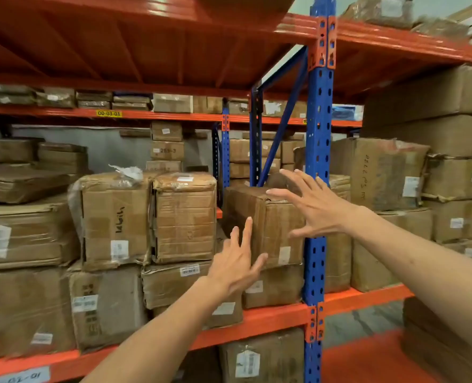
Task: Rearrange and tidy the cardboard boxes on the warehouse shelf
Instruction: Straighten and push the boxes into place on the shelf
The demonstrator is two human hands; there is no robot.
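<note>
**Hands at skewed box, no grip**

Cardboard box (268,225) sits skewed atop lower box (273,286), beside blue upright (318,167). Left hand (233,268) fingers spread before its front; right hand (316,205) splayed at top corner. Contact unclear. Taped box (185,217) left.

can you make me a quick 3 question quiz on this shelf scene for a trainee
1. True or false: both hands are open with fingers spread.
2. Which box do the hands reach toward? A) the skewed box beside the blue post B) the box with handwriting C) a box on the top shelf
3. What colour are the shelf beams?

Key:
1. True: left hand, right hand.
2. A: skewed box, blue post.
3. Orange: shelf beam.
</note>
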